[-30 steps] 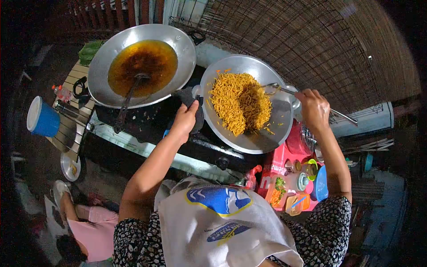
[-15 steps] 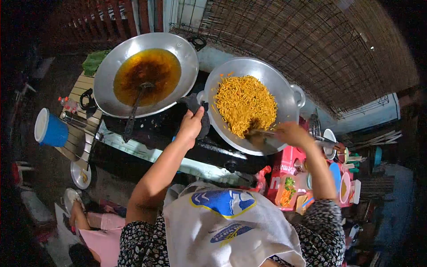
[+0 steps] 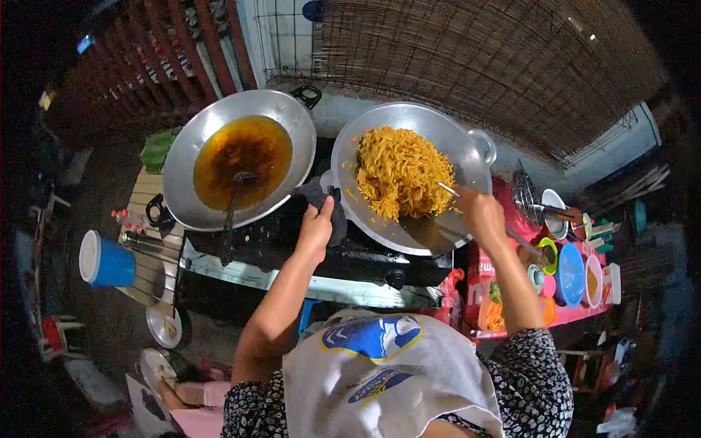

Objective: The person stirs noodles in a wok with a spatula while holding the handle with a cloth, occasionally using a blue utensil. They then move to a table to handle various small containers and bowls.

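Note:
My left hand is closed on a dark cloth at the near-left handle of a large metal wok. Inside that wok lies a heap of yellow-brown noodles with small orange bits. Over the wok's right side, my right hand grips a stirring utensil. A thin pale length of it sticks out toward the noodles; its head cannot be made out. To the left, a second wok holds amber oil, with a dark ladle leaning on its rim.
Both woks sit on a black stove. At right, a red-covered table carries a blue bowl and several containers. A blue bucket stands left by a slatted bench. Another person's pink clothing shows lower left.
My right hand has risen a little and moved up the wok's right side. The noodles are heaped higher and toward the back. My left hand still holds the cloth; the view has shifted.

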Available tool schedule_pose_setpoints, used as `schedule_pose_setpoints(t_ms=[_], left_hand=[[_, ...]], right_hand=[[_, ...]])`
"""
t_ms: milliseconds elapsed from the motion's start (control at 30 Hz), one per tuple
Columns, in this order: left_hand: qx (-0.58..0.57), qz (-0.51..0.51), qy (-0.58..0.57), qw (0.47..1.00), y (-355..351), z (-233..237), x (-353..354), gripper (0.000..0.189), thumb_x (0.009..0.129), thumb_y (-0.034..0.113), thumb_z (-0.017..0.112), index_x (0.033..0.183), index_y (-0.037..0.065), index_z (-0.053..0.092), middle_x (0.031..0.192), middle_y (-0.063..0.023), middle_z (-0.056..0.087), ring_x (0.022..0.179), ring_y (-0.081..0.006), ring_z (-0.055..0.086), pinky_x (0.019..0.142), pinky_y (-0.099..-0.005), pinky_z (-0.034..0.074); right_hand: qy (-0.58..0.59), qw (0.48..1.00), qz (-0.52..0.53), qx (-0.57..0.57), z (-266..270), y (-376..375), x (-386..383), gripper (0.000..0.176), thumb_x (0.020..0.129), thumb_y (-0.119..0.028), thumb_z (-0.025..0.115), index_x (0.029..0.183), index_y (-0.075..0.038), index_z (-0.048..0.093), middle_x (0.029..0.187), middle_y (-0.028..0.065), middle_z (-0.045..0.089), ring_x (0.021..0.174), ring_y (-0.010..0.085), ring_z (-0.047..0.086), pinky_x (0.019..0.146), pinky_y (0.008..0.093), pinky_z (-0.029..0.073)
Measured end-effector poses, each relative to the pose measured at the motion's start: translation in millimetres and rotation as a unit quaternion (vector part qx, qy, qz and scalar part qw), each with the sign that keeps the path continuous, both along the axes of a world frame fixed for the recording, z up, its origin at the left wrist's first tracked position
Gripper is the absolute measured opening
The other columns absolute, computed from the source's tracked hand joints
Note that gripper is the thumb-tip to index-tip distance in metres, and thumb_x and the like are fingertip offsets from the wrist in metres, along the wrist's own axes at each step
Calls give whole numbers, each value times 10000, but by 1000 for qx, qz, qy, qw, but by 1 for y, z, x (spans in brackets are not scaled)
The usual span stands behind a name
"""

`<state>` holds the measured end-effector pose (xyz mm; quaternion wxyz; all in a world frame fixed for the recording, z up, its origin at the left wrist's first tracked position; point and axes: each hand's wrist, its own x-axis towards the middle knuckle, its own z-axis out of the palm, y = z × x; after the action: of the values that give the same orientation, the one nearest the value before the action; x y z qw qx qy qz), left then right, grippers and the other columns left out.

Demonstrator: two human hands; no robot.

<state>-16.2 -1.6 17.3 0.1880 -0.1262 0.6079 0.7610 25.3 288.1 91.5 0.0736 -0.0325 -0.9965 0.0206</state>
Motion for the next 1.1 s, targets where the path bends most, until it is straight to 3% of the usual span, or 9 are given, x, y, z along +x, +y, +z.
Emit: schedule_pose_setpoints(t_ms=[333, 733, 800, 833, 867, 900, 1000, 1067, 1100], left_hand=[[62, 83, 1, 995, 11, -2, 16, 378, 882, 256, 439, 1191, 43, 398, 1152, -61, 473, 1035, -177, 451, 856, -298, 368], [243, 109, -81, 961, -31, 4, 92, 330, 865, 242, 474, 1135, 53, 461, 1059, -76, 535, 914, -199, 537, 833, -341, 419], [177, 71, -15, 981, -59, -55, 111, 339, 865, 251, 471, 1139, 53, 460, 1067, -77, 534, 936, -211, 534, 839, -356, 418], [110, 28, 48, 992, -49, -17, 111, 348, 864, 260, 469, 1143, 53, 459, 1075, -79, 534, 957, -223, 532, 846, -370, 418], [51, 156, -160, 973, -37, 24, 124, 380, 854, 298, 481, 1137, 44, 466, 1046, -86, 546, 950, -221, 536, 831, -364, 423], [50, 161, -160, 973, -37, 17, 128, 380, 854, 298, 481, 1137, 44, 466, 1046, -86, 546, 950, -221, 536, 831, -364, 423], [278, 146, -141, 939, -30, 15, 140, 391, 844, 332, 493, 1106, 42, 489, 991, -83, 560, 899, -186, 539, 802, -333, 420], [134, 216, -160, 954, -6, 65, 141, 399, 867, 374, 441, 562, 138, 544, 433, 44, 295, 400, -71, 277, 411, -231, 223], [133, 225, -159, 952, -8, 55, 143, 399, 867, 374, 441, 562, 138, 544, 433, 44, 295, 400, -71, 277, 411, -231, 223]], right_hand=[[142, 973, 44, 178, 42, 6, -5, 251, 706, -96, 499, 909, -175, 623, 770, 60, 547, 749, 213, 553, 621, 331, 458], [171, 982, 39, 71, -26, 38, 0, 285, 683, -61, 484, 921, -159, 607, 777, 59, 539, 778, 221, 539, 674, 346, 412], [159, 985, 30, 68, -32, 33, 8, 284, 679, -65, 493, 925, -159, 599, 792, 55, 548, 791, 213, 540, 677, 339, 397], [146, 987, 17, 67, -34, 30, 11, 284, 675, -69, 503, 929, -159, 591, 807, 51, 557, 803, 206, 541, 681, 332, 381], [131, 989, 4, 67, -38, 29, 12, 274, 676, -73, 509, 925, -160, 584, 846, 46, 574, 823, 194, 540, 701, 333, 356], [131, 989, 8, 65, -40, 29, 14, 274, 676, -73, 509, 925, -160, 584, 846, 46, 574, 823, 194, 540, 701, 333, 356], [134, 990, 13, 53, -47, 28, 18, 284, 676, -87, 515, 942, -161, 583, 870, 49, 578, 851, 198, 531, 734, 354, 346], [145, 989, 18, 36, -51, 30, 20, 374, 673, -9, 467, 1001, -147, 581, 889, 63, 577, 866, 228, 521, 734, 346, 348], [145, 989, 26, 32, -56, 32, 20, 374, 673, -9, 467, 1001, -147, 581, 889, 63, 577, 866, 228, 521, 734, 346, 348]])
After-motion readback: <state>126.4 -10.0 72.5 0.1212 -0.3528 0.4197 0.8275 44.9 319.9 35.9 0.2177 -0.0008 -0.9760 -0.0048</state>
